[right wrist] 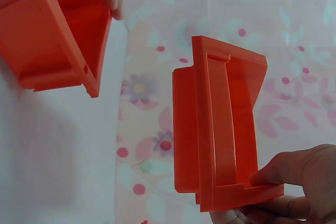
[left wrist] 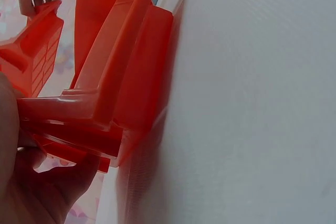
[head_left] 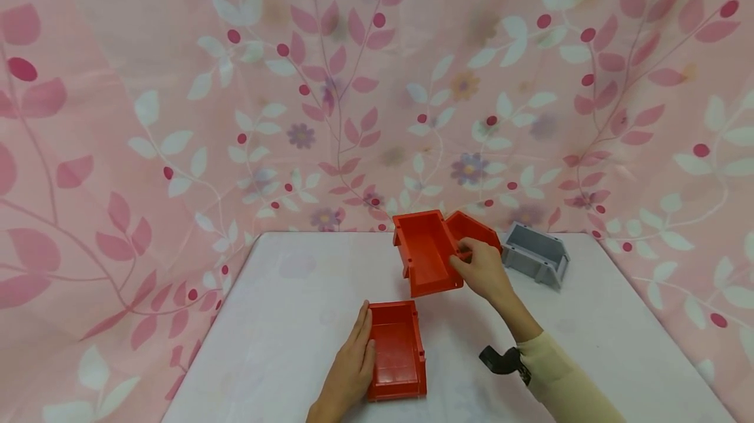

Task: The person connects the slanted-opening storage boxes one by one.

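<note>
My left hand (head_left: 347, 370) lies along the left wall of a red plastic bin (head_left: 393, 351) at the front of the table. Its fingers run along the outside with the thumb at the rim, holding that wall; the left wrist view shows the same bin (left wrist: 139, 72) close up. Above and behind it, my right hand (head_left: 484, 269) pinches the right edge of a second red bin (head_left: 427, 249), raised and tilted with its hollow toward me. In the right wrist view this bin (right wrist: 223, 129) has its wall between thumb and fingers.
A third red bin (head_left: 471, 226) stands at the back of the white table (head_left: 283, 305), partly hidden by my right hand and the raised bin. Right of it sits a grey bin (head_left: 536, 249). A pink floral curtain (head_left: 365, 82) hangs behind the table.
</note>
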A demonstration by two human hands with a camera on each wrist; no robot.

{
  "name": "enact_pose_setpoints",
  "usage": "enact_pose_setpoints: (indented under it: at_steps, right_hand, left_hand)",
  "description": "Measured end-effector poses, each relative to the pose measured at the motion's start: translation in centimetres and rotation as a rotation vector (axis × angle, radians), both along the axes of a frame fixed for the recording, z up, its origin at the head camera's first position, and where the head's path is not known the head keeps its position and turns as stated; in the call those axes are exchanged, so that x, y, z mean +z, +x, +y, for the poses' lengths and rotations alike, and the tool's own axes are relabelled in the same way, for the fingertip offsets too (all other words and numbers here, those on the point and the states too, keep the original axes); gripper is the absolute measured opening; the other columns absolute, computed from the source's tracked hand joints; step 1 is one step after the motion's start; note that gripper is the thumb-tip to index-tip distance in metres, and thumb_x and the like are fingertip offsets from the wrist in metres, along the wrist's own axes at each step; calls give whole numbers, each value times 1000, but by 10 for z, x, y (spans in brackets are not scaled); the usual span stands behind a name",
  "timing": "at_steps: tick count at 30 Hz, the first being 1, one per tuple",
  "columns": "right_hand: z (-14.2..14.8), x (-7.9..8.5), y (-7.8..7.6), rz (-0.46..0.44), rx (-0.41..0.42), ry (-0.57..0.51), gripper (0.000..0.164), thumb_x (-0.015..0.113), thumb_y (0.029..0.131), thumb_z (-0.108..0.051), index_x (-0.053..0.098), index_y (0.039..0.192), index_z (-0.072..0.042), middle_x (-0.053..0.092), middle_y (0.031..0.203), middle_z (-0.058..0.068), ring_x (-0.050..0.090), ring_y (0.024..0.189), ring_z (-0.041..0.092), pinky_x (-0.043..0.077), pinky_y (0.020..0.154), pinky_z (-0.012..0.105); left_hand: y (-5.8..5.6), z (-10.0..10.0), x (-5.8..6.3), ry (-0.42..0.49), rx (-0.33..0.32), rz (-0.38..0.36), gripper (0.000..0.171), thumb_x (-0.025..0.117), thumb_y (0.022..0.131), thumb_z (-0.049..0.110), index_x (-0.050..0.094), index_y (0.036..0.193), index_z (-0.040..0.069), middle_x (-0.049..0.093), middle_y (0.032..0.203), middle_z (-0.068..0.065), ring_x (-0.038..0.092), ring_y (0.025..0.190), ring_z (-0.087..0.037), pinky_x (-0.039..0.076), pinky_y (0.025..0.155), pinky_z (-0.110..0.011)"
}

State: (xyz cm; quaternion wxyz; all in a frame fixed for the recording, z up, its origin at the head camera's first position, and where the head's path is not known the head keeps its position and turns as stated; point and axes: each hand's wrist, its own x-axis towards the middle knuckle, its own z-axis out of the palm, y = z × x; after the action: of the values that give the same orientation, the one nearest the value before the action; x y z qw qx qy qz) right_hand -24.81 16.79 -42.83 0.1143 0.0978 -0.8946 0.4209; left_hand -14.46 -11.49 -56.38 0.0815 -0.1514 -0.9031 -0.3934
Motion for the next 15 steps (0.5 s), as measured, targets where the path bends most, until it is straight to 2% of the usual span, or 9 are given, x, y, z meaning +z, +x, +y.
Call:
enact_pose_setpoints:
  at_steps: [8, 15]
  right_hand:
    - [17, -6, 27, -21, -20, -20, 20, 69, 92, -9, 72, 108, 2, 72, 94, 12, 70, 81, 30, 64, 66, 42]
    - [26, -10, 44, -13, -34, -27, 14, 68, 93, -6, 73, 105, 0, 70, 96, 11, 68, 76, 25, 62, 61, 35]
  left_hand:
    - [-1, 0, -1, -5, -1, 12, 62, 51, 109, 13, 26, 164, 1, 14, 172, 2, 23, 154, -21, 32, 115, -44]
    - [-2, -1, -3, 3, -16, 41, 61, 52, 108, 11, 28, 163, 0, 14, 172, 1, 24, 154, -20, 31, 116, -44]
